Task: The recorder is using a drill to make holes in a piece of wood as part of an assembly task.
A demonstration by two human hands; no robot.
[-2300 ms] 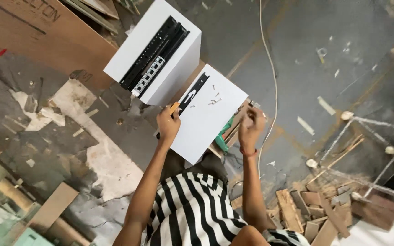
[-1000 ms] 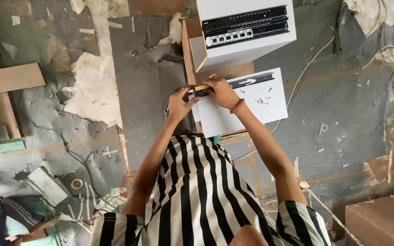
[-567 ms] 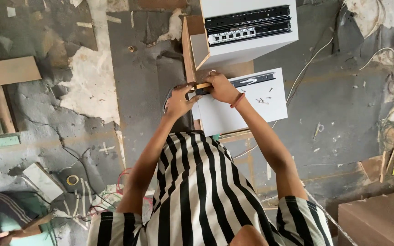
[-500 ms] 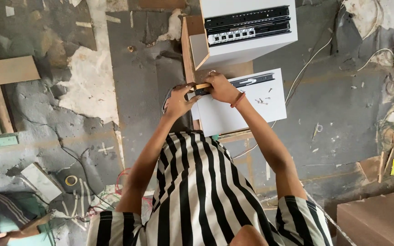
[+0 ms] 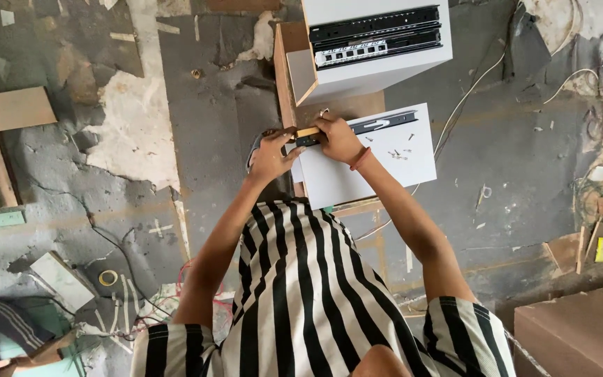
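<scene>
Gripping a yellow-handled tool (image 5: 306, 132) with both hands (image 5: 268, 155) (image 5: 337, 137), fingers clenched, over white panel (image 5: 366, 157) at upper centre; could slip, scattering loose screws (image 5: 396, 153).

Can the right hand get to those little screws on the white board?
Probably yes. The right hand rests at the white board's near edge, and the small screws lie loose just beside it on bare board, with nothing between them.
</scene>
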